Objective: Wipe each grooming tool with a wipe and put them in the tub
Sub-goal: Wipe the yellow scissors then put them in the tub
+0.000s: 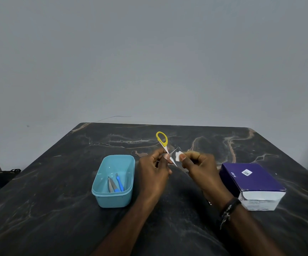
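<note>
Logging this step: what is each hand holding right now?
Left hand: closed on the yellow-handled scissors, blades spread open.
Right hand: pinching a small white wipe beside the blades.

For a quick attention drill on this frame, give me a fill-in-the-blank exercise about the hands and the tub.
1. The left hand holds scissors with a ____ handle.
2. The right hand pinches a small white ____.
3. The light blue tub stands to the person's ____.
4. The purple box lies on the ____.

Missing: yellow; wipe; left; table
</note>
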`<action>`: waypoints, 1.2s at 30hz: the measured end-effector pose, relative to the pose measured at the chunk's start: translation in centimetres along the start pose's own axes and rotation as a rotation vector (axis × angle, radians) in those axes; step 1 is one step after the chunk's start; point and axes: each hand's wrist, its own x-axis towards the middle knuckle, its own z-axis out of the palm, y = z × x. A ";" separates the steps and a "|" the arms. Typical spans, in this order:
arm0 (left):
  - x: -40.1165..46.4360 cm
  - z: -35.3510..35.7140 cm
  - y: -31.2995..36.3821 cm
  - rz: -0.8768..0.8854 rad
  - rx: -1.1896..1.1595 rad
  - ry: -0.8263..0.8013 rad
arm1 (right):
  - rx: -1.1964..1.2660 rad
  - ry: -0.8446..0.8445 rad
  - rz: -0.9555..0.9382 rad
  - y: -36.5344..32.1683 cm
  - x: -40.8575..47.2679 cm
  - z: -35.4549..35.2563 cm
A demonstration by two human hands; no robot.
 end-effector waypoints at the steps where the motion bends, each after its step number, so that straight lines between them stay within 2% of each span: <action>1: 0.0 -0.1 -0.1 0.013 0.024 -0.004 | -0.026 -0.021 -0.017 0.0 0.0 0.0; 14: 0.0 0.1 -0.3 0.026 0.052 -0.028 | -0.092 -0.152 -0.083 -0.3 0.1 -0.3; 23: 0.0 0.1 -0.2 0.031 0.028 -0.014 | -0.099 -0.145 -0.040 -0.4 0.3 -0.3; 36: 0.0 0.1 -0.3 0.038 0.009 -0.021 | -0.130 -0.132 -0.082 -0.2 0.2 -0.2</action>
